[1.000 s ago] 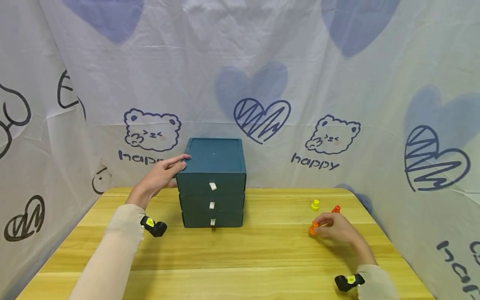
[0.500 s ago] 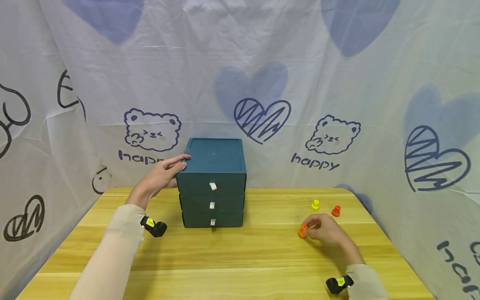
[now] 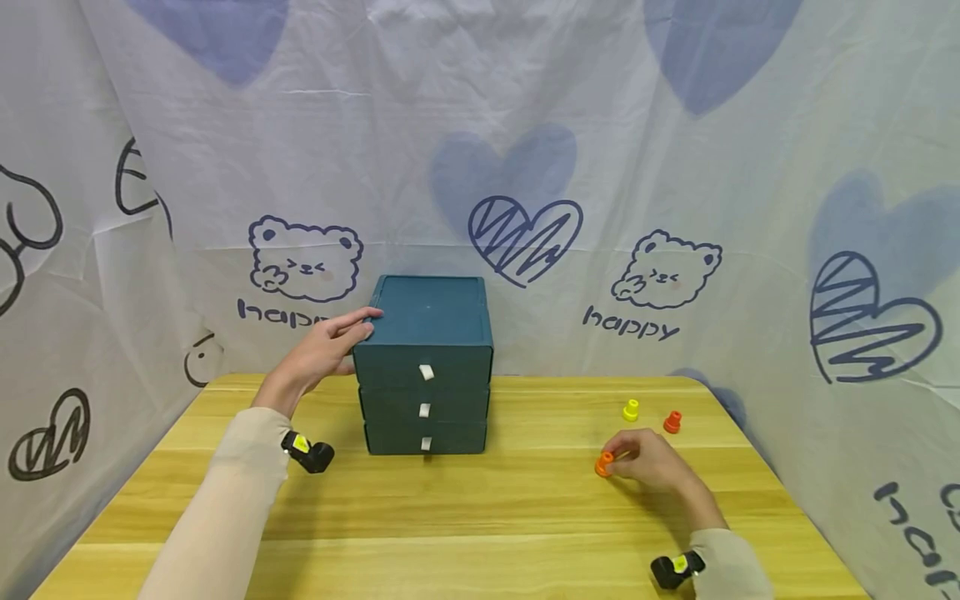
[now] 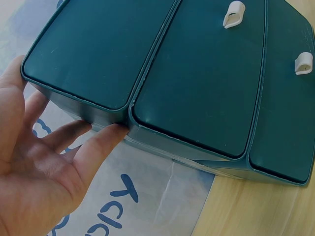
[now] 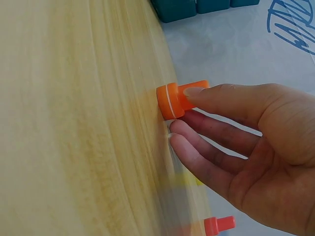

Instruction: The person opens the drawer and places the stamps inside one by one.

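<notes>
Clock off the head view, 12 = away from the person. Right hand (image 3: 651, 458) has the orange piece (image 3: 603, 464) pinched, thumb on its narrow upper part, opposing finger mostly hidden. Piece leans slightly; base at or just over the table (image 3: 465, 508), can't tell if touching. From it: yellow piece (image 3: 631, 410) upright at 1 o'clock, red piece (image 3: 672, 422) upright at 2, drawer cabinet (image 3: 431, 312) around 10, well apart. Left hand (image 3: 318, 354) on the cabinet's 9 o'clock side, fingers spread, tips on side and top edge, nothing gripped. All three drawers (image 3: 390, 367) look closed, white pull tabs (image 3: 426, 372) toward 6.

My read: step in hand is positioning the orange piece, left hand probably just steadying the cabinet. Pick-up vs set-down not clear. Next move: if setting down, level the base, seat it flat, then part thumb and finger cleanly; if lifting, hold the pinch and go straight up, no sideways drag
</notes>
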`<state>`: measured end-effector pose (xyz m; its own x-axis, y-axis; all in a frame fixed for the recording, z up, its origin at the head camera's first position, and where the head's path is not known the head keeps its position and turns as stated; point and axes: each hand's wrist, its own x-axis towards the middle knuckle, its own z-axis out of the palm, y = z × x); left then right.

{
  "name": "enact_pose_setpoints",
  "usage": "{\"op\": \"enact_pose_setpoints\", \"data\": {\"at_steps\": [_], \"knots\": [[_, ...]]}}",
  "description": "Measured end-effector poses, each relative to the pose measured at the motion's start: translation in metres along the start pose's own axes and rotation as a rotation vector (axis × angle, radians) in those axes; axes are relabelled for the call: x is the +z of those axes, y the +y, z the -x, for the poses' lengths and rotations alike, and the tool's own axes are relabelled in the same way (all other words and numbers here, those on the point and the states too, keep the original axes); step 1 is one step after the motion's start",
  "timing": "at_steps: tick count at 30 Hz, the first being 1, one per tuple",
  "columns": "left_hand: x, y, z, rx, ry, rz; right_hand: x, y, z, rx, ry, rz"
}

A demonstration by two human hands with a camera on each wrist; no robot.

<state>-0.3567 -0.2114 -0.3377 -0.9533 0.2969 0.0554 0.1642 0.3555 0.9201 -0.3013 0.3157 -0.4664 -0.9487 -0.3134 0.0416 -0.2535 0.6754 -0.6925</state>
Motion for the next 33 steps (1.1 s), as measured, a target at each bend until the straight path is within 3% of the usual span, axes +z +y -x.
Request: {"op": "enact_pose_setpoints", "data": {"at_steps": [5, 10, 16, 26, 33], "knots": [[0.000, 0.000, 0.000, -0.003, 0.002, 0.001, -0.003, -0.005, 0.002, 0.014, -0.019, 0.010], [0.000, 0.001, 0.000, -0.006, 0.006, -0.002, -0.015, -0.024, 0.005, 0.014, 0.024, 0.068], [0.001, 0.002, 0.000, -0.007, 0.009, -0.008, -0.012, -0.059, -0.004, -0.097, 0.072, 0.055], [0.001, 0.000, -0.001, 0.003, 0.005, -0.002, 0.046, -0.107, -0.035, -0.245, -0.033, -0.038], [0.001, 0.000, -0.001, -0.001, 0.010, -0.003, 0.087, -0.127, -0.054, -0.336, -0.139, -0.074]]}}
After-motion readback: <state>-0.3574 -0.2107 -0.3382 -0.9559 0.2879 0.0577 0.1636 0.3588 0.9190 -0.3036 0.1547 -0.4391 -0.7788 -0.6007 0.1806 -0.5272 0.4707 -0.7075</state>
